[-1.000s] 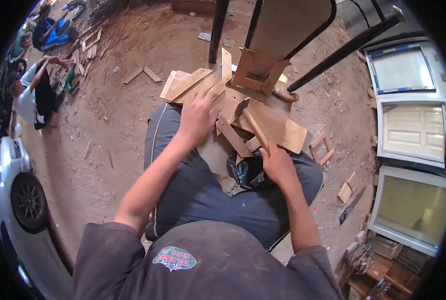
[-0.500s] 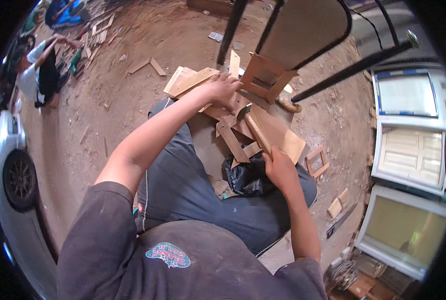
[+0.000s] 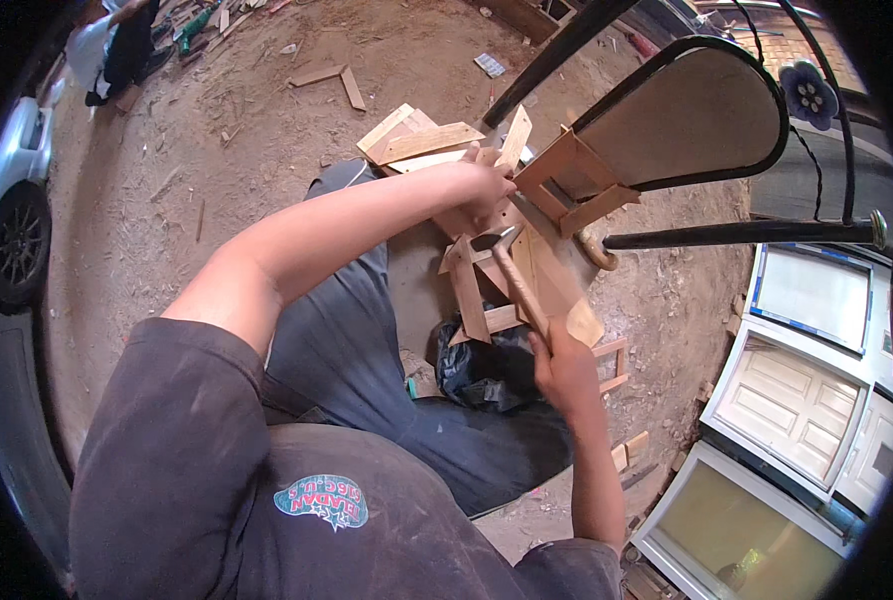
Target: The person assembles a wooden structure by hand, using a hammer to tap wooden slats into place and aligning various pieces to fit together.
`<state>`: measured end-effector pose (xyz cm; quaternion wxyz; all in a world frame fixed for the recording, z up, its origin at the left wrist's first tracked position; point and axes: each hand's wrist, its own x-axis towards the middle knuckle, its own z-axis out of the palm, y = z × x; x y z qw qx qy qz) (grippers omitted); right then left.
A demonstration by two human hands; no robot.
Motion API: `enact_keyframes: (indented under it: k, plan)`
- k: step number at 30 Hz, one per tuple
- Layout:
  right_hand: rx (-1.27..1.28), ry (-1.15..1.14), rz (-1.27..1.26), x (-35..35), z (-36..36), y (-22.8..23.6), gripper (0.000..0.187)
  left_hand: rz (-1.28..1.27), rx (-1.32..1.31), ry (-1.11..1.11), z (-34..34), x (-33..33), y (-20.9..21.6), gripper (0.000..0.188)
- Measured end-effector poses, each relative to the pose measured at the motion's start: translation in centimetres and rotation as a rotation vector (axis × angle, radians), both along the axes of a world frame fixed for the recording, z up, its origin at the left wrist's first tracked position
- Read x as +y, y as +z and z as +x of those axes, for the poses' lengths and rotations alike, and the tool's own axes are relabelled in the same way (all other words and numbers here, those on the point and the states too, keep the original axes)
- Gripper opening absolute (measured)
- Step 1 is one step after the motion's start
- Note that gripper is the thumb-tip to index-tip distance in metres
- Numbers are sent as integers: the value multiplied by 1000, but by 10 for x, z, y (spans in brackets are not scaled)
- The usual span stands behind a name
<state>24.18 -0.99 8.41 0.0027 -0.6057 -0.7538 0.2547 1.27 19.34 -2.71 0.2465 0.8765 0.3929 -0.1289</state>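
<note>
My right hand (image 3: 569,368) is closed round the wooden handle of a hammer (image 3: 518,280). The hammer's metal head points away from me, over the wooden pieces in front of my lap. At the far end of a wide board (image 3: 563,292), my left hand (image 3: 488,188) reaches down among the wood, fingers curled; what they grip, if anything, is hidden. Just right of that hand leans a small square wooden frame (image 3: 571,190). Nearer me, joined strips (image 3: 469,295) form an angled piece. Light-coloured strips (image 3: 431,142) lie in a stack beyond my left wrist.
A black plastic bag (image 3: 481,375) lies between my legs. Black metal legs (image 3: 736,235) and a rounded panel (image 3: 691,115) stand at the right. White-framed panels (image 3: 788,400) lean further right. An L-shaped wood piece (image 3: 338,80) lies on the dirt ground; a car (image 3: 16,240) is at left.
The view has turned, so the surroundings have shifted and rotated. My left hand's fingers look more drawn in. The hammer stays in my right hand, its head still over the wood.
</note>
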Motion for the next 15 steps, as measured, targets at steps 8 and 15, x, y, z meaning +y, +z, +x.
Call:
enact_keyframes:
  k: [8,15]
  plan:
    - [-10,61,7,1,-9,-3,24,141,-200,-3,-10,0,-42,98]
    - [5,40,12,1,-27,26,22,-59,-96,79,0,4,-21,110]
